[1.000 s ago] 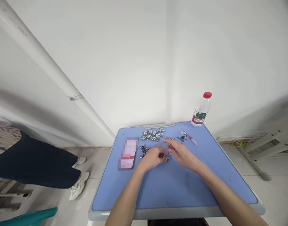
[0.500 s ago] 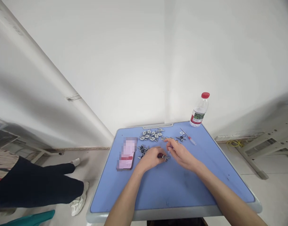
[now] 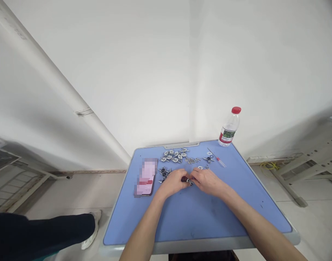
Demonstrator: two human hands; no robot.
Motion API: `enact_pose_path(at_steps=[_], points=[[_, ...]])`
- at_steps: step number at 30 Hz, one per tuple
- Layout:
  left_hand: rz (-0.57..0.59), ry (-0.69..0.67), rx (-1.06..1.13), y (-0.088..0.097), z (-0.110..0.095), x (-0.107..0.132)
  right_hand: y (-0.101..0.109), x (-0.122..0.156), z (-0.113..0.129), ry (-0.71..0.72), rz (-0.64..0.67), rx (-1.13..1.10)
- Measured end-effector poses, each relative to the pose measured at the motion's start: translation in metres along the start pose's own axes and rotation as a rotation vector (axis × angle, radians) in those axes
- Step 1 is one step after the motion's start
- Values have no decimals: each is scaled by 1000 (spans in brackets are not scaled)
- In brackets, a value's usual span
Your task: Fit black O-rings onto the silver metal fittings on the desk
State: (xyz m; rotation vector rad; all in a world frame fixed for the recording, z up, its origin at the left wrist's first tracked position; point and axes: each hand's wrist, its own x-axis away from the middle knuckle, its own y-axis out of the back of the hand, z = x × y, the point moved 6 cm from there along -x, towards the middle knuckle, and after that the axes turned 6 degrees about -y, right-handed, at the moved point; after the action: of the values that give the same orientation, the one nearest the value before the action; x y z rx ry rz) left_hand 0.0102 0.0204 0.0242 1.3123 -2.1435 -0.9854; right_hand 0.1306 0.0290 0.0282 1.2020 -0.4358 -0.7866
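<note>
My left hand (image 3: pixel 174 182) is closed around a small metal fitting with a dark red part (image 3: pixel 187 180), near the middle of the desk. Against the right end of this fitting, my right hand (image 3: pixel 206 180) has its thumb and fingers pinched together; whatever they hold is too small to make out. Just beyond my hands lie several small metal pins (image 3: pixel 192 160) and a flat metal plate (image 3: pixel 200 167). Similar metal fittings with black round centres (image 3: pixel 164 173) lie beside my left hand, partly hidden by it. A cluster of silver fittings (image 3: pixel 174 156) sits farther back.
A phone (image 3: pixel 146 177) lies at the left of the blue desk (image 3: pixel 198 221). At the back right are a red-and-clear screwdriver-like tool (image 3: pixel 219 161), another black-centred fitting (image 3: pixel 208 159) and a red-capped water bottle (image 3: pixel 228 128). A person's leg (image 3: pixel 59 232) is at the left.
My right hand has come back from the small pins to the fitting in my left hand, its fingers closing. My left hand stays in place. The person at the left has shifted partly out of view.
</note>
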Motion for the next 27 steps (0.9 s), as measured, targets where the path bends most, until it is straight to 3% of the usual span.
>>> enact_pose_path(at_steps=[9,16,27], points=[[-1,-5,7,0,2,0,1,1,-5,-9,-5,50],[-3,-4,19,-1,3,-1,31,0,-46,-191,-135,-23],[-15,5,-25,1,3,-1,35,5,-88,-396,15,-24]])
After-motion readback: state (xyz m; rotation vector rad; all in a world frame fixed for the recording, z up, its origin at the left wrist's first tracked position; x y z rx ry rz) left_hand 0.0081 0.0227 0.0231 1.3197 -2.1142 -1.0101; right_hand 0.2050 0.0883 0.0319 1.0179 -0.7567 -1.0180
